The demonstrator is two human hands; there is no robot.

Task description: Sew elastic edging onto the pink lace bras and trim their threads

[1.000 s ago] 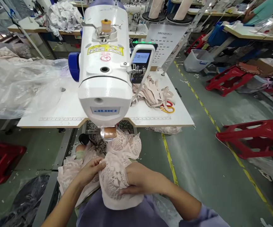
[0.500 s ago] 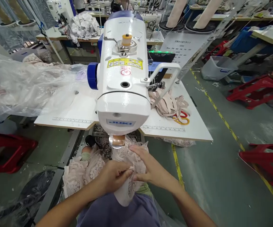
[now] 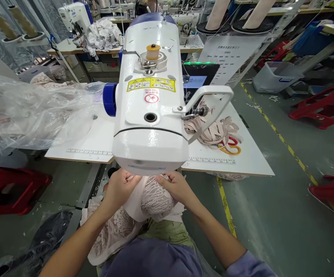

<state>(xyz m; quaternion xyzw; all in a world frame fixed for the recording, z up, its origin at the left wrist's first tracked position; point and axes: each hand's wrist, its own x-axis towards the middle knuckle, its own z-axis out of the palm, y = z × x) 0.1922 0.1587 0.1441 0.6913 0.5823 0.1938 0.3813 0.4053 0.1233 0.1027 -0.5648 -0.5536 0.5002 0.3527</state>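
A pale pink lace bra (image 3: 156,198) with a rounded cup is stretched between my hands, close under the head of a white sewing machine (image 3: 151,150). My left hand (image 3: 120,188) pinches its plain fabric edge between thumb and fingers. On the other side of the cup, my right hand (image 3: 178,187) grips the lace, thumb on top. The machine's head hides the needle area and part of the fingertips. More of the lace work (image 3: 113,234) hangs over my lap, below my left forearm.
Pale elastic straps (image 3: 213,130) and scissors with red and yellow handles (image 3: 230,148) lie on the right of the white table (image 3: 250,161). Clear plastic sheeting (image 3: 34,111) covers the left side. Red stools (image 3: 13,188) stand on the floor, near a plastic bin (image 3: 276,79).
Both hands have moved up and forward toward the machine's head. They have spread apart, and the bra's cup is now turned up between them. The view has tipped slightly.
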